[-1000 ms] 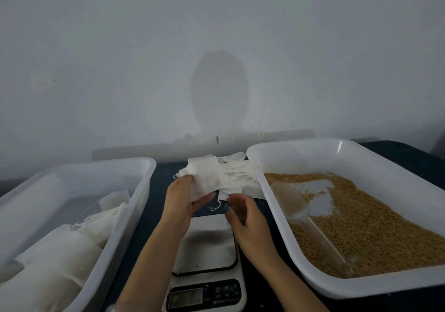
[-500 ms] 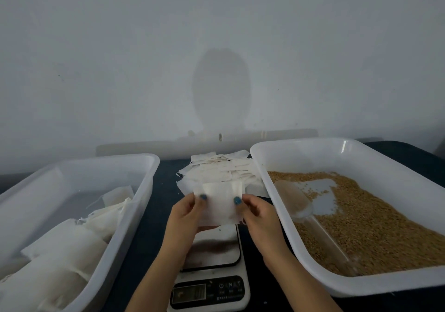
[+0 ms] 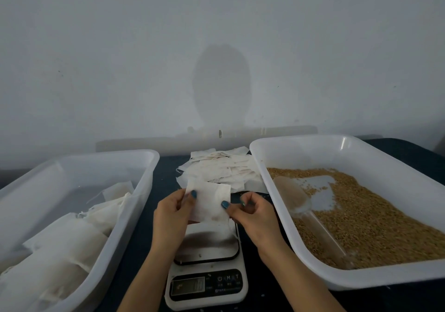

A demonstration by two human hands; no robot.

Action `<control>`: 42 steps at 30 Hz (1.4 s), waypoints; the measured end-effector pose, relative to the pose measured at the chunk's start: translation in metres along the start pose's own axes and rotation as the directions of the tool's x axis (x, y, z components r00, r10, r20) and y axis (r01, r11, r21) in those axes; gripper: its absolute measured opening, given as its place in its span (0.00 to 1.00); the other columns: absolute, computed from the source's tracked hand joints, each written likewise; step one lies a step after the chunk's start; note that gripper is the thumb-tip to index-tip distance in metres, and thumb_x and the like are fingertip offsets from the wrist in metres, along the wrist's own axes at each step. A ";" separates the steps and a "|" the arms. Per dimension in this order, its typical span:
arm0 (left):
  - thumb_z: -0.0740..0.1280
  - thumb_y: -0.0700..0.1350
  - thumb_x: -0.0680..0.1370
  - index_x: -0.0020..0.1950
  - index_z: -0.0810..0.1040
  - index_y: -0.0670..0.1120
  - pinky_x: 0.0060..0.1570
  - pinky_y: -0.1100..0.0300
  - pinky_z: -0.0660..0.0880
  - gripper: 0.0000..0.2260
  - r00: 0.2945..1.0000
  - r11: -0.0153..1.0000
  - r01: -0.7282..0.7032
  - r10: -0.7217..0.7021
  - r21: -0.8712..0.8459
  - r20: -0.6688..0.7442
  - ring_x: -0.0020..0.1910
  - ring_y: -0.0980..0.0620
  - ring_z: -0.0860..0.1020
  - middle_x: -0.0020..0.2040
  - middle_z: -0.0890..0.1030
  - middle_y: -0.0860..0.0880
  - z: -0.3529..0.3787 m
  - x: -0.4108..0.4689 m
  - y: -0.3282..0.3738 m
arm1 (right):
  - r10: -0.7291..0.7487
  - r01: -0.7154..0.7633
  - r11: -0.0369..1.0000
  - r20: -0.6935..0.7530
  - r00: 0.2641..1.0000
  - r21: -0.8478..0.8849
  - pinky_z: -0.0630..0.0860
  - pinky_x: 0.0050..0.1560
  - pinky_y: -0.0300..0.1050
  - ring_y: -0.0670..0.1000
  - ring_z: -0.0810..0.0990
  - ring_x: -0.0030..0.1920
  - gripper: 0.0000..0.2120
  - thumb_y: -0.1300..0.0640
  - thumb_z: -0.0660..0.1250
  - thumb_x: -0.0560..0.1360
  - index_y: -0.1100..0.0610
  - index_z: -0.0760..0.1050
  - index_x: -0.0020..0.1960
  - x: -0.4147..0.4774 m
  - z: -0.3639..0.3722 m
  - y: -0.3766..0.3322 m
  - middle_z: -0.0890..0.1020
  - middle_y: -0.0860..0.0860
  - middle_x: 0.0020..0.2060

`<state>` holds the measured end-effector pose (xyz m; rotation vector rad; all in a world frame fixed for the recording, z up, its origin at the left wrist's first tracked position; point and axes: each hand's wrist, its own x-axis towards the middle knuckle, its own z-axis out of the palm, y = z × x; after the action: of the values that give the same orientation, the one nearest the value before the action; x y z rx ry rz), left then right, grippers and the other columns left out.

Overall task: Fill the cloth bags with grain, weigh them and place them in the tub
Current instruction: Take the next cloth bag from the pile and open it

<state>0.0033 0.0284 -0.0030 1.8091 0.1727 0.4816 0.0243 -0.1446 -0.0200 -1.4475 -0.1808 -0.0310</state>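
The left hand (image 3: pixel 172 217) and right hand (image 3: pixel 255 217) hold an empty cloth bag (image 3: pixel 209 203) over the kitchen scale (image 3: pixel 207 263), fingers (image 3: pixel 225 205) pinching its side edges. At twelve o'clock from the scale lies a pile of empty bags (image 3: pixel 224 169); at nine, the tub (image 3: pixel 154 167) holding filled bags (image 3: pixel 69 241); at three, the grain tub (image 3: pixel 260 167) with a clear scoop (image 3: pixel 289 196).

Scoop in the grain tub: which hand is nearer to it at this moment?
Right. The right hand pinches the cloth bag at the edge beside the grain tub, close to the scoop; the left hand holds the bag's opposite edge, farther away.
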 end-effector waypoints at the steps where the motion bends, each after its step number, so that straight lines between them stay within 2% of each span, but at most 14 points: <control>1: 0.65 0.43 0.82 0.46 0.83 0.50 0.41 0.50 0.83 0.08 1.000 1.000 0.001 -0.001 0.006 0.005 0.42 0.43 0.83 0.39 0.84 0.45 0.000 0.000 -0.001 | -0.021 0.021 1.000 0.006 1.000 0.006 0.71 0.36 0.33 0.43 0.74 0.29 0.17 0.64 0.75 0.72 0.57 0.66 0.38 -0.001 0.001 0.001 0.75 0.45 0.25; 3: 0.65 0.43 0.82 0.48 0.83 0.48 0.38 0.53 0.83 0.07 1.000 1.000 0.000 0.000 -0.003 0.005 0.40 0.46 0.83 0.38 0.84 0.46 0.001 -0.001 -0.001 | -0.079 0.079 0.997 -0.002 0.997 -0.023 0.71 0.35 0.38 0.46 0.70 0.29 0.17 0.64 0.75 0.72 0.58 0.66 0.36 -0.001 0.002 0.001 0.71 0.47 0.26; 5: 0.65 0.42 0.82 0.50 0.83 0.48 0.34 0.59 0.82 0.07 1.000 1.000 0.005 -0.005 -0.025 0.004 0.38 0.52 0.83 0.37 0.84 0.50 0.002 -0.002 0.000 | -0.148 0.147 0.985 -0.008 0.989 -0.090 0.76 0.38 0.51 0.47 0.71 0.30 0.16 0.60 0.76 0.72 0.58 0.68 0.37 -0.003 0.004 -0.001 0.71 0.46 0.27; 8: 0.65 0.43 0.81 0.50 0.82 0.51 0.34 0.59 0.82 0.06 1.000 0.997 0.026 -0.026 -0.071 0.007 0.39 0.50 0.84 0.39 0.84 0.49 0.003 -0.003 0.000 | -0.266 0.255 0.948 -0.034 0.963 -0.191 0.80 0.39 0.60 0.44 0.74 0.31 0.13 0.52 0.75 0.72 0.54 0.71 0.39 -0.007 0.006 -0.003 0.74 0.43 0.28; 13: 0.65 0.43 0.81 0.49 0.81 0.51 0.34 0.59 0.82 0.06 0.998 0.989 0.051 -0.047 -0.139 0.033 0.40 0.52 0.84 0.39 0.85 0.50 0.003 -0.005 0.004 | -0.413 0.392 0.865 -0.001 0.911 -0.313 0.80 0.35 0.55 0.48 0.80 0.34 0.07 0.49 0.71 0.74 0.51 0.76 0.46 -0.011 0.007 -0.004 0.78 0.43 0.33; 15: 0.65 0.43 0.81 0.48 0.81 0.52 0.35 0.59 0.82 0.07 0.999 0.990 0.044 -0.041 -0.133 0.030 0.40 0.51 0.84 0.39 0.85 0.48 0.004 -0.005 0.005 | -0.404 0.384 0.867 0.003 0.915 -0.317 0.81 0.35 0.54 0.48 0.81 0.35 0.08 0.49 0.71 0.74 0.51 0.78 0.50 -0.012 0.008 -0.005 0.79 0.43 0.34; 19: 0.65 0.43 0.81 0.47 0.80 0.52 0.40 0.52 0.83 0.07 1.000 0.995 0.007 -0.006 -0.097 0.010 0.42 0.47 0.84 0.42 0.84 0.46 0.003 -0.004 0.004 | -0.328 0.303 0.913 -0.051 0.943 -0.272 0.82 0.37 0.55 0.50 0.82 0.38 0.18 0.42 0.71 0.68 0.53 0.76 0.51 -0.012 0.008 -0.005 0.80 0.47 0.35; 21: 0.65 0.44 0.81 0.48 0.80 0.52 0.41 0.51 0.83 0.06 1.000 0.996 -0.003 0.003 -0.088 0.000 0.43 0.47 0.83 0.42 0.84 0.46 0.003 -0.004 0.004 | -0.316 0.293 0.922 -0.054 0.947 -0.255 0.83 0.36 0.54 0.50 0.82 0.39 0.16 0.42 0.71 0.67 0.50 0.77 0.50 -0.012 0.007 -0.005 0.81 0.48 0.35; 25: 0.65 0.44 0.81 0.52 0.81 0.49 0.37 0.56 0.83 0.05 0.999 0.997 -0.035 0.033 -0.063 -0.032 0.40 0.52 0.82 0.39 0.82 0.51 0.003 -0.005 0.004 | -0.325 0.304 0.921 -0.052 0.944 -0.243 0.83 0.35 0.46 0.47 0.83 0.39 0.12 0.44 0.72 0.67 0.44 0.78 0.49 -0.013 0.006 -0.006 0.83 0.47 0.35; 28: 0.65 0.45 0.81 0.54 0.81 0.48 0.36 0.56 0.83 0.06 0.997 0.997 -0.049 0.045 -0.055 -0.059 0.41 0.51 0.83 0.41 0.83 0.49 0.004 -0.004 0.004 | -0.314 0.293 0.928 -0.061 0.947 -0.230 0.80 0.34 0.38 0.44 0.83 0.39 0.10 0.51 0.76 0.69 0.46 0.79 0.49 -0.013 0.006 -0.006 0.84 0.44 0.36; 33: 0.64 0.47 0.82 0.55 0.80 0.50 0.36 0.59 0.82 0.07 0.991 0.995 -0.093 0.089 -0.029 -0.096 0.43 0.50 0.82 0.43 0.83 0.48 0.004 -0.005 0.005 | -0.245 0.235 0.965 -0.082 0.966 -0.116 0.80 0.33 0.39 0.47 0.84 0.38 0.11 0.55 0.78 0.68 0.57 0.81 0.48 -0.010 0.005 -0.006 0.84 0.49 0.36; 38: 0.63 0.48 0.82 0.51 0.80 0.55 0.34 0.66 0.79 0.06 0.984 0.990 -0.140 0.138 -0.010 -0.111 0.37 0.57 0.79 0.35 0.81 0.56 0.005 -0.008 0.008 | -0.226 0.221 0.972 -0.058 0.972 -0.080 0.81 0.36 0.38 0.47 0.85 0.39 0.11 0.55 0.77 0.69 0.54 0.83 0.51 -0.010 0.005 -0.005 0.85 0.48 0.37; 40: 0.63 0.48 0.82 0.50 0.80 0.55 0.33 0.67 0.77 0.06 0.980 0.987 -0.157 0.158 0.014 -0.122 0.36 0.55 0.78 0.36 0.81 0.54 0.004 -0.009 0.009 | -0.212 0.210 0.976 -0.047 0.976 -0.050 0.80 0.36 0.38 0.47 0.84 0.40 0.10 0.55 0.77 0.70 0.52 0.83 0.51 -0.010 0.006 -0.005 0.85 0.48 0.37; 42: 0.63 0.47 0.81 0.51 0.81 0.53 0.36 0.63 0.79 0.06 0.980 0.987 -0.157 0.159 0.026 -0.119 0.38 0.51 0.80 0.38 0.82 0.51 0.004 -0.009 0.009 | -0.209 0.208 0.978 -0.027 0.978 -0.028 0.80 0.36 0.38 0.47 0.84 0.40 0.09 0.53 0.76 0.69 0.49 0.83 0.50 -0.009 0.007 -0.007 0.85 0.48 0.38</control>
<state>-0.0043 0.0189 0.0026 1.8187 0.1171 0.7051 0.0136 -0.1392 -0.0140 -1.4469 -0.3085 -0.2263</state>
